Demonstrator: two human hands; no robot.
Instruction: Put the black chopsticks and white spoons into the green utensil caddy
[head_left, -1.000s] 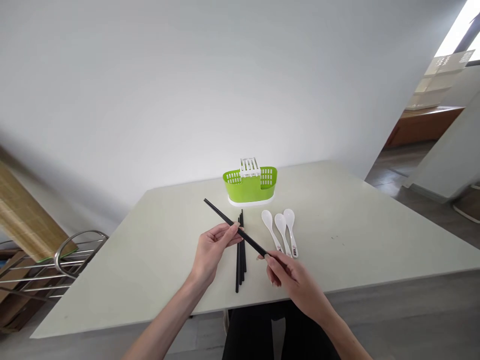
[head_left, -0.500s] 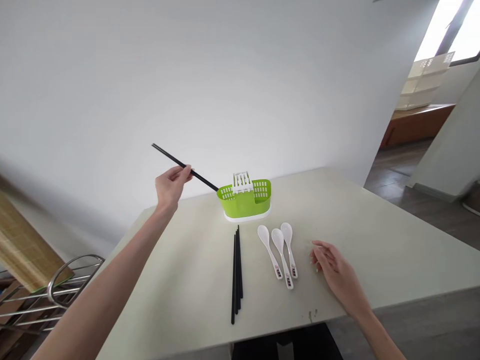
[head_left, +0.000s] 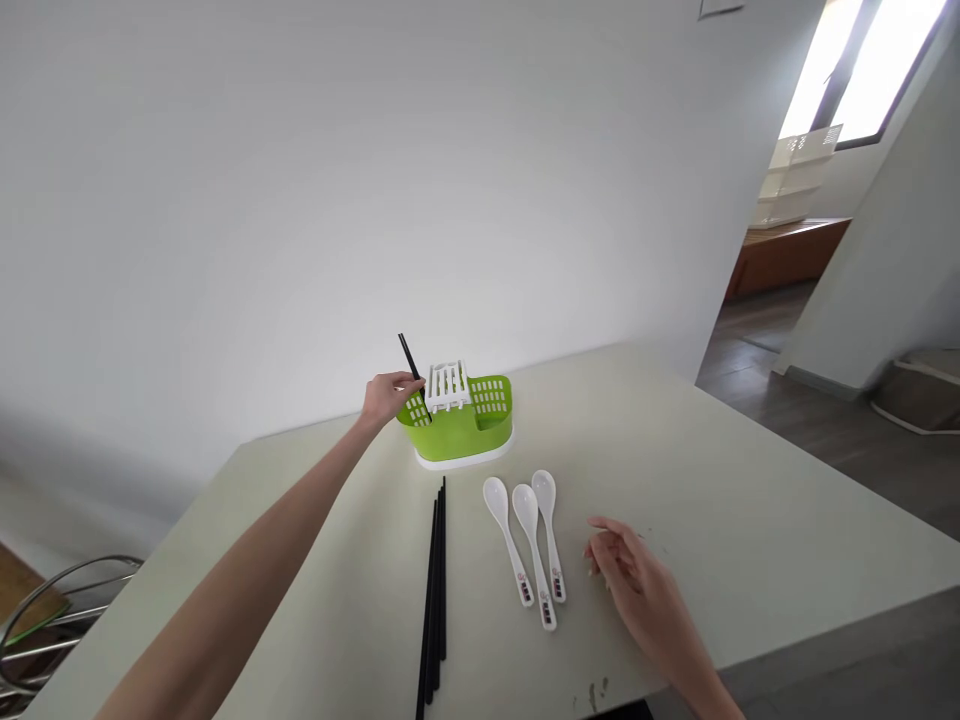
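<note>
My left hand (head_left: 383, 398) pinches a pair of black chopsticks (head_left: 409, 357) at the left end of a green utensil holder (head_left: 450, 440). Their lower part is inside its left compartment, and the tops lean left above the rim. A white slotted rack (head_left: 448, 384) sits across the holder's middle. In front of it, several black chopsticks (head_left: 433, 600) lie side by side on the table. To their right are three white spoons, the left one (head_left: 505, 525) slightly apart. My right hand (head_left: 637, 590) rests on the tabletop right of the spoons, fingers loosely curled and holding nothing.
The pale table (head_left: 712, 500) stands against a white wall (head_left: 375, 180). A metal wire rack (head_left: 60, 640) is at the lower left, beyond the table's edge. On the far right, a clear plastic box (head_left: 795, 180) sits on a brown wooden surface below a window.
My left hand has moved right to the holder, bringing the chopsticks from a long slant to a steeper angle in the left compartment. The right hand stays beside the spoons. The view has shifted.
</note>
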